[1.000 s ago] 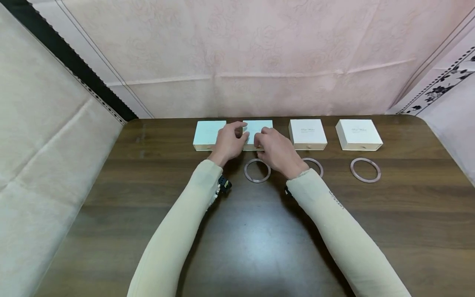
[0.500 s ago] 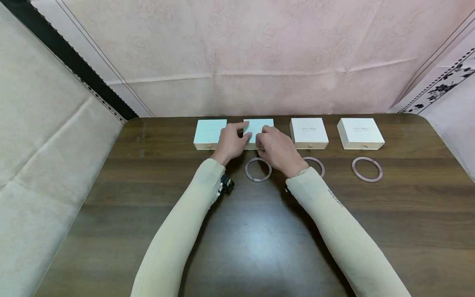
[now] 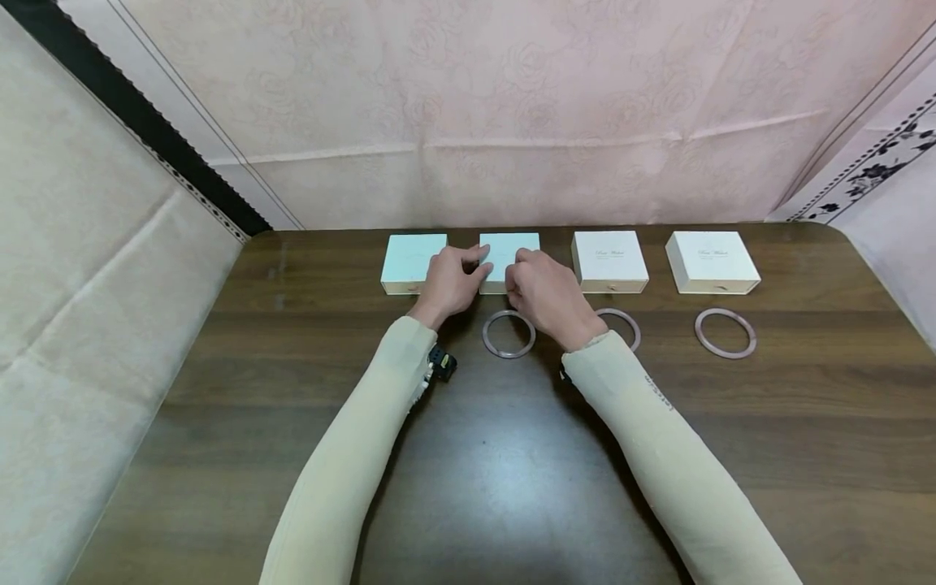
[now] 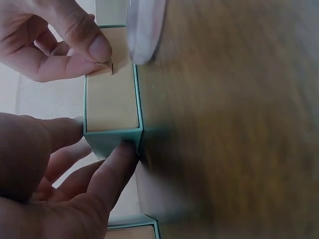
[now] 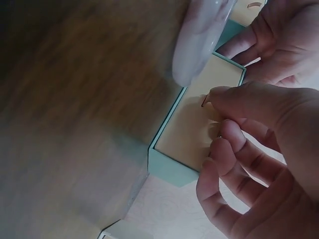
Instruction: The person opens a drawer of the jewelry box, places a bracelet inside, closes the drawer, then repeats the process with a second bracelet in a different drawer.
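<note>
My right hand (image 3: 548, 296) pinches a small ribbon tab (image 4: 105, 65) between thumb and index finger. The tab sticks out of the cream front of a mint-green drawer box (image 3: 508, 249), second from the left in a row. My left hand (image 3: 448, 283) presses this box at its left end. One of its fingertips lies at the top edge and another against the left side (image 4: 112, 142). A pale lilac bangle (image 3: 486, 345) lies flat on the table just before the box. In the right wrist view the drawer front (image 5: 174, 134) sits within its mint-edged sleeve.
Another mint box (image 3: 411, 256) stands left of my left hand. Two white boxes, one nearer (image 3: 608, 260) and one at the far right (image 3: 711, 260), continue the row. Two more bangles lie in front, one partly behind my right hand (image 3: 633, 331) and one farther right (image 3: 751, 337).
Both hands stay at the same box and have shifted only slightly. The boxes and bangles keep their places.
</note>
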The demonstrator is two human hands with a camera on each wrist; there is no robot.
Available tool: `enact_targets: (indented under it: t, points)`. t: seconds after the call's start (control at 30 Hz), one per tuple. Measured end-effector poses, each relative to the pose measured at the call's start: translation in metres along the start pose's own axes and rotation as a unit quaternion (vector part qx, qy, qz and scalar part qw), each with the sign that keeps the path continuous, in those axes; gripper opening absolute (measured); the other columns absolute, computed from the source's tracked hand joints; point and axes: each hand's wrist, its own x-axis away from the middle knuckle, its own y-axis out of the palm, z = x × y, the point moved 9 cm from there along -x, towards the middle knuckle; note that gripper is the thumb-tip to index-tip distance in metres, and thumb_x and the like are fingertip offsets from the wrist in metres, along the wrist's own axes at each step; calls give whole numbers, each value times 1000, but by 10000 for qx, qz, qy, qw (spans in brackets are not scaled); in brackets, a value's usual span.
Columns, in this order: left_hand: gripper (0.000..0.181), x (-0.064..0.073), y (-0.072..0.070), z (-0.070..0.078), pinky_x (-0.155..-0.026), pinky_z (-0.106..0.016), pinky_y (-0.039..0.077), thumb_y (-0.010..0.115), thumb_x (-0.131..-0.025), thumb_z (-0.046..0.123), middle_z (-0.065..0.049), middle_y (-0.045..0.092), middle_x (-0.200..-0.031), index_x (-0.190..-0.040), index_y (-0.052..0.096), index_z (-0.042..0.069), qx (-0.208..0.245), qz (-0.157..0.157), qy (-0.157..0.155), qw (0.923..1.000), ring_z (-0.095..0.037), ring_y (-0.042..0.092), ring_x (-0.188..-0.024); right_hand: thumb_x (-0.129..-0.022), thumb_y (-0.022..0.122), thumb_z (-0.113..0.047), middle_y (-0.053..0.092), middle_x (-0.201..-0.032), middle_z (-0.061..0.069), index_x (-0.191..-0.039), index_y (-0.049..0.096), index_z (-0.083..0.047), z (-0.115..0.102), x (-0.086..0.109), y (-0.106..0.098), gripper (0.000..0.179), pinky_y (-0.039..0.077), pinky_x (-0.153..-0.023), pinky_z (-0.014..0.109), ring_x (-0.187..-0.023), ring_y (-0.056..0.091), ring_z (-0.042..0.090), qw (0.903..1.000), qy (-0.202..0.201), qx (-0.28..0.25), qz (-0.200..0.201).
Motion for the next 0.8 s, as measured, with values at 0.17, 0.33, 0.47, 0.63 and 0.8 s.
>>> enact_targets:
  t: [0.17,0.33,0.47,0.63,0.8]
  points:
    - [41,2,0,-1,-118,-42,40,60,-105,28,-4,57,-150,-144,59,17,-67,-61,65,9999,-26,46,-146,-92,63,1,64,-92,7,-87,77,-7,-1,1,0,17,57,-71,36,-87,63,23,10000,20,-23,-61]
    - [41,6,-2,-5,-116,-42,42,60,-104,28,-3,58,-149,-143,60,17,-86,-48,58,9999,-26,49,-144,-92,61,1,64,-92,6,-87,76,-7,-4,1,2,18,57,-71,36,-88,63,22,9999,-35,-87,-136]
    - [40,6,-5,-5,-116,-42,43,61,-104,28,-3,58,-148,-143,60,16,-124,-25,74,9999,-26,49,-143,-93,61,0,63,-93,5,-88,77,-8,-4,0,3,18,57,-71,36,-87,62,21,9997,-24,-145,-187]
    - [41,5,-2,-2,-116,-42,43,60,-104,28,-3,57,-150,-144,59,17,-146,-100,35,9998,-27,48,-144,-93,63,-1,63,-93,5,-87,77,-8,-1,0,3,17,56,-71,36,-88,61,22,9995,35,-188,-261]
    - [41,2,1,0,-115,-42,44,60,-105,28,-1,56,-151,-145,58,18,-132,-176,22,9998,-27,47,-144,-92,63,-1,63,-93,5,-86,77,-9,3,0,3,17,56,-71,36,-88,61,22,9995,74,-160,-277]
